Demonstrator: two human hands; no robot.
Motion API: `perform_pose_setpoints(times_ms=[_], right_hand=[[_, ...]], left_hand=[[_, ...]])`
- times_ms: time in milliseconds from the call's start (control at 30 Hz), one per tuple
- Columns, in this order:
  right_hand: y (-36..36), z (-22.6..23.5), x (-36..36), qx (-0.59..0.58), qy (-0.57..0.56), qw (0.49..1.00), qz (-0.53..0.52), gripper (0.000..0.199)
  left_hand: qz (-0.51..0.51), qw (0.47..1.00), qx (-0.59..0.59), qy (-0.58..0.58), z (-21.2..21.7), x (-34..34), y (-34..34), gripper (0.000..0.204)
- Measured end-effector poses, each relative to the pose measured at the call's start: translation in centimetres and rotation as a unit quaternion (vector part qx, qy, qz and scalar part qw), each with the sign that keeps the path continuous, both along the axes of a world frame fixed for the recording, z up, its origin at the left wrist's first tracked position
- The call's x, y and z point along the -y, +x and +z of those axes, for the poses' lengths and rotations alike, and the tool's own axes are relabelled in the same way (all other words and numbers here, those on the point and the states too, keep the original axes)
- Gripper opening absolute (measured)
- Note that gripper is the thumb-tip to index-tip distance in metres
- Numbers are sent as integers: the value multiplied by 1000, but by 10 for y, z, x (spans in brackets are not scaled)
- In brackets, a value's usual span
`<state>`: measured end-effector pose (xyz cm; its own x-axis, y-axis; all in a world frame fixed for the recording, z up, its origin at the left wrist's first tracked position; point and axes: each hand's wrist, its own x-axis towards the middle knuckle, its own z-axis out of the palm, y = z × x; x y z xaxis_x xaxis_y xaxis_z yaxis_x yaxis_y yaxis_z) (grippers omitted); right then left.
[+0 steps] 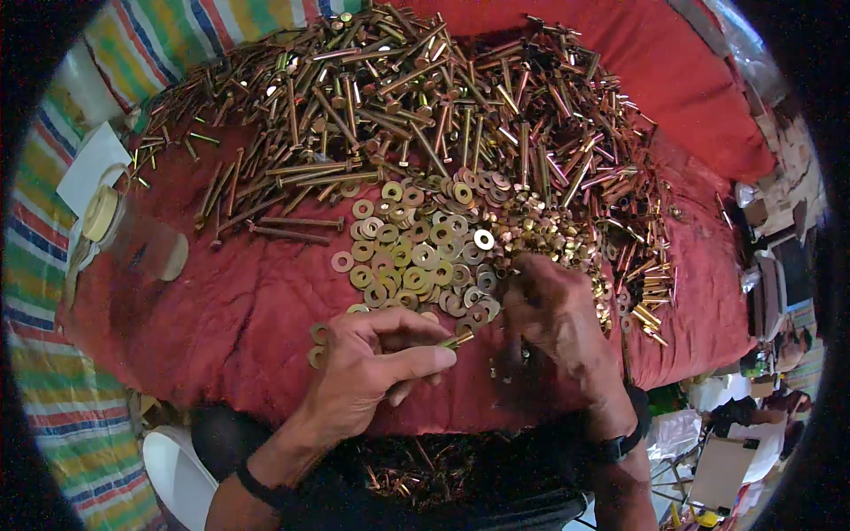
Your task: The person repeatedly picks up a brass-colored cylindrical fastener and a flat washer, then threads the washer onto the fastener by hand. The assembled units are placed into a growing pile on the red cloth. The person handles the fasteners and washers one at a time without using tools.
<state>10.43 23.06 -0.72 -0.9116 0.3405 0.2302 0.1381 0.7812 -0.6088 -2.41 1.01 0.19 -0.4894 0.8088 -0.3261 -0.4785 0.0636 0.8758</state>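
Note:
My left hand (376,358) grips a brass-coloured bolt (457,340), whose tip pokes out past my fingers toward the right. Curled over the red cloth (239,301) just right of the bolt, my right hand (553,310) has its fingertips down among small nuts (567,239); whether it pinches one is hidden. A spread of flat washers (412,252) lies just beyond both hands. Behind it rises a large heap of long bolts (416,97).
A roll of tape (99,212) and a white paper (91,164) lie at the left on a striped mat (53,389). A white bowl (177,473) sits lower left. More bolts fill a dark container (416,473) near my lap. Clutter stands at the right.

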Motion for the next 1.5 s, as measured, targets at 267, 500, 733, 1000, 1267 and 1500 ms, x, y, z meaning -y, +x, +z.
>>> perform_pose_setpoints(times_ms=[267, 500, 733, 1000, 1267, 1500], right_hand=[[17, 45, 34, 18, -460, 886, -45, 22], [18, 31, 35, -60, -294, 952, 62, 25], [20, 29, 34, -62, -151, 976, 141, 34], [24, 32, 42, -55, -50, 992, 106, 20], [26, 38, 43, 105, -202, 974, 16, 26], [27, 54, 37, 42, -191, 980, 25, 33]], left_hand=[[-47, 999, 24, -13, 3, 8, -11, 18], [-79, 992, 94, -3, 4, 10, -13, 20], [-118, 976, 178, -31, -2, 12, -16, 18], [-83, 987, -132, 22, 2, 12, -7, 17], [-41, 948, -312, 35, 3, 11, 3, 14], [-62, 985, -161, 10, 5, 11, -8, 15]])
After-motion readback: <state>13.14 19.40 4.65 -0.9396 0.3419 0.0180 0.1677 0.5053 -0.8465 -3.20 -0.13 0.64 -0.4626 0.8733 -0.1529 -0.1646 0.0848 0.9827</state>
